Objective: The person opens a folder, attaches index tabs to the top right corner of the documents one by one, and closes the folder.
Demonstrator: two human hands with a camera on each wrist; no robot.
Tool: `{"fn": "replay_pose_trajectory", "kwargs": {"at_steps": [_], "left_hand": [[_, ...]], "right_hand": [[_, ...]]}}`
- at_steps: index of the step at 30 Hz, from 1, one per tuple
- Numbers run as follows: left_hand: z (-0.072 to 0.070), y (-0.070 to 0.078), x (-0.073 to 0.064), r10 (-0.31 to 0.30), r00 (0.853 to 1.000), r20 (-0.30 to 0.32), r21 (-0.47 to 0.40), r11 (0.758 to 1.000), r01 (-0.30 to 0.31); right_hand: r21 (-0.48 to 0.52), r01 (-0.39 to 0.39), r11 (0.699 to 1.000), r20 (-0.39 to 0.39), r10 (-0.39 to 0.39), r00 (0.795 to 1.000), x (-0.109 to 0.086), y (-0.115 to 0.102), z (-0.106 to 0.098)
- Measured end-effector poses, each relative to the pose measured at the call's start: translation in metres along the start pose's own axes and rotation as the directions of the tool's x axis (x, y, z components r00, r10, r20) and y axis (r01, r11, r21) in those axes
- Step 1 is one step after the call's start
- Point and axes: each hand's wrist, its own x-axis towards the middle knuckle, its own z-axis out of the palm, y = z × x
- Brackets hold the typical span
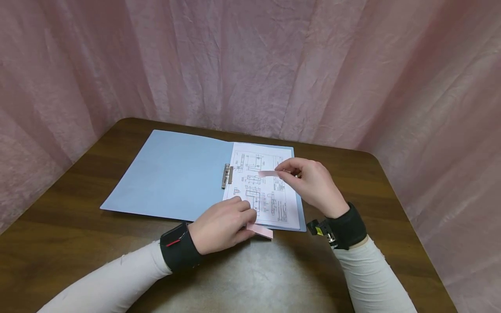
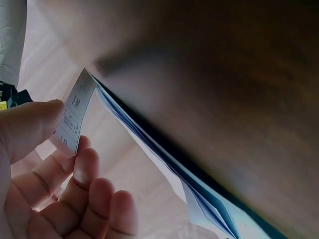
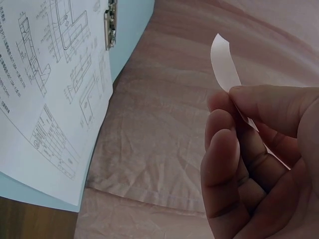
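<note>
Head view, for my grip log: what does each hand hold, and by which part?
The left hand pinches a pink pad near one end; the right hand pinches a pink strip partway along its length.

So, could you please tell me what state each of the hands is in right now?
Left hand: closed, holding a pink notepad between thumb and fingers.
Right hand: closed, pinching a pink paper strip.

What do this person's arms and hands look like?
White fabric sleeves cover both forearms. A black wristband with a red line circles the left wrist; a black right wristband bears a small dark device with a yellow patch. The left hand and right hand lack gloves.
</note>
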Motion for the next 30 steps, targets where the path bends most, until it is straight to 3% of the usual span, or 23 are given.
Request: {"fn": "replay_pose_trajectory", "kwargs": {"at_steps": [14, 30], "left_hand": [[0.0034, -0.0013, -0.0033, -0.007, 0.995, 0.099, 0.048, 0.999, 0.003], [0.0017, -0.0012, -0.0014, -0.035, 0.986, 0.164, 0.009, 0.999, 0.034]], "right_hand": [[-0.024, -0.029, 0.999, 0.005, 0.029, 1.0, -0.0006, -0.0024, 0.0013], [-0.03, -0.037, 0.999, 0.011, 0.037, 0.999, -0.0005, -0.0031, 0.001]]}}
